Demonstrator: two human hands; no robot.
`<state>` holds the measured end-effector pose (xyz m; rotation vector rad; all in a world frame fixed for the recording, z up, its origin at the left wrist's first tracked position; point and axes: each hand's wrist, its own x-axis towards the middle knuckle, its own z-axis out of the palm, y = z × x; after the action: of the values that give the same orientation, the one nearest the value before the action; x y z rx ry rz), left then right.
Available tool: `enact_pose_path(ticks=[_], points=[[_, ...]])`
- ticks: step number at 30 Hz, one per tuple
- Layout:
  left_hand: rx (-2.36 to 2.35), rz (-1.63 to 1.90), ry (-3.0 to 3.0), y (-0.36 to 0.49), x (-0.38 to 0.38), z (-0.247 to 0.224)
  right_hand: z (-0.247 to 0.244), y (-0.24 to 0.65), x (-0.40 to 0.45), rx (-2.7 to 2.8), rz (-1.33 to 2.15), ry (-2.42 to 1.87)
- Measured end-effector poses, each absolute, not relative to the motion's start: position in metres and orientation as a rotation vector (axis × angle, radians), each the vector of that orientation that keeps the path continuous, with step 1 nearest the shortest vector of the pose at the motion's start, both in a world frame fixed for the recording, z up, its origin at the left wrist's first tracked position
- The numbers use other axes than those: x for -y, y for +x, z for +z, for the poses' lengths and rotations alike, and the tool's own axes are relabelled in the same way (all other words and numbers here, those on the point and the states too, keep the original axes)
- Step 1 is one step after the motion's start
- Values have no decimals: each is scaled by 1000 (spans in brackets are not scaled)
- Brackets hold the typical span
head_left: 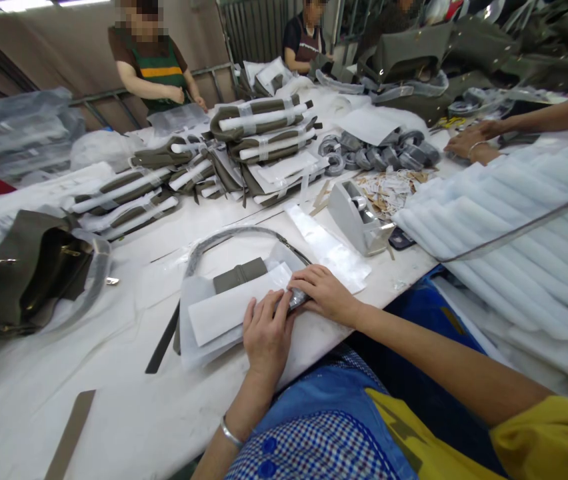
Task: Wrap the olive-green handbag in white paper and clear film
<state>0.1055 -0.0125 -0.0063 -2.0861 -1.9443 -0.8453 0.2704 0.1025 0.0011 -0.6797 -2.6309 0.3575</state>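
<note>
Gently, the left hand (267,333) and right hand (328,295) bend close together over the clear plastic-wrapped bundle (296,299), beside the white rectangular sheet (234,307) on the white-covered bench (129,413); whether either grips, I cannot tell. Light, even pressure should limit creasing.

Both forearms reach forward, left hand (267,328) beside right hand (328,293).
</note>
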Motion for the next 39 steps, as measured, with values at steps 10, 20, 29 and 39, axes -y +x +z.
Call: enact_pose_path(ticks=[10,20,29,39], points=[[1946,-711,-2125,102,15,-8,2,279,-104,2746,270,-598],[1679,-461,-2285,61,37,24,-2,271,-80,2648,78,-607],[1624,-320,-2063,-5,68,12,1,269,-95,2545,27,-711],[1767,-579,-2039,1,69,-16,0,240,-28,1769,1529,-1166]])
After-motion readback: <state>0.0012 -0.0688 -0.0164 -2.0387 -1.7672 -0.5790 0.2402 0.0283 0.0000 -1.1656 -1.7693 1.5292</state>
